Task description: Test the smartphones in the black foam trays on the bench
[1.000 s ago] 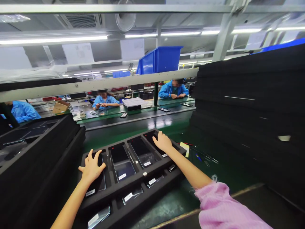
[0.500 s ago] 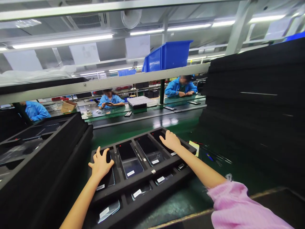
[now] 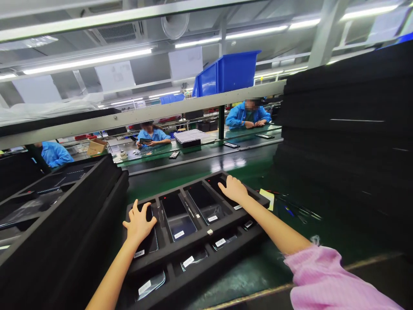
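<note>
A black foam tray (image 3: 180,249) rests on top of another foam tray of the same kind. In its compartments lie glossy dark phone screens, such as this phone screen (image 3: 180,217) and its neighbour to the right, the second phone screen (image 3: 206,200), each with a small white label. My left hand (image 3: 140,221) is spread over the leftmost compartment, partly covering the screen there. Over the rightmost compartment is my right hand (image 3: 234,189), thumb apart from the fingers, whose tips are partly hidden. Whether either hand touches a screen, I cannot tell.
Stacked black foam trays stand at left (image 3: 77,219) and tower at right (image 3: 348,142). Tweezers (image 3: 305,209) and a yellow note (image 3: 267,200) lie right of the tray. Beyond a rail holding a blue bin (image 3: 229,73), several people in blue work at benches.
The scene has shifted slightly right in view. Both hands stay over the same compartments. A person across the bench has lifted the dark device they hold.
</note>
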The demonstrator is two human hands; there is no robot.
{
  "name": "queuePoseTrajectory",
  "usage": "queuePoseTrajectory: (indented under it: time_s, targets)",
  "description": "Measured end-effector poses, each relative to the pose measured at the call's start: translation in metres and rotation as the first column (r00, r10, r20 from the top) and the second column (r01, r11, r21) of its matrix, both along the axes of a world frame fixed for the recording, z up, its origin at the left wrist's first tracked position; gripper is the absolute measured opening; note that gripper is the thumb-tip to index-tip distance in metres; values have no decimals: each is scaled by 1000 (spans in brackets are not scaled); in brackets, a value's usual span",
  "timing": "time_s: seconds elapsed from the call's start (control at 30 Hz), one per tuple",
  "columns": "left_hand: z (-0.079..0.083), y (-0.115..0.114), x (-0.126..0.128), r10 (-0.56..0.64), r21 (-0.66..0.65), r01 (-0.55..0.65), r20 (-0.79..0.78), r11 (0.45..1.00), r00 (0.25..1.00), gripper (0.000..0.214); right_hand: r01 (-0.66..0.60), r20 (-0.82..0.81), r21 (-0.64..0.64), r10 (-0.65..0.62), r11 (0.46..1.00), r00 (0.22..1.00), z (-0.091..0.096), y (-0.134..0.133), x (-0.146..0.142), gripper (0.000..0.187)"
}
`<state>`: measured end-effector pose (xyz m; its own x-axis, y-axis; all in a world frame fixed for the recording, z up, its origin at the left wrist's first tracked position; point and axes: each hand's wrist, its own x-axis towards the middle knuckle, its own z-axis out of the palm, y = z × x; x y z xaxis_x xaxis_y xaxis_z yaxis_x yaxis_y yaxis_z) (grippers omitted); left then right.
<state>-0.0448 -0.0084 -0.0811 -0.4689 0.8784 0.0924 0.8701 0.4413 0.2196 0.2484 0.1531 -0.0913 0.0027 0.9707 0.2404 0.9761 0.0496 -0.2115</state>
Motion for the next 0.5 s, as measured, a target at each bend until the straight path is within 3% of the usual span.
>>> queuePoseTrajectory:
  time_s: [0.5]
  targets:
    - [-3,-1,-2,-7,41,7,0,999,1000,43,0,-19,6,0,1000,1000,1,0,0,39]
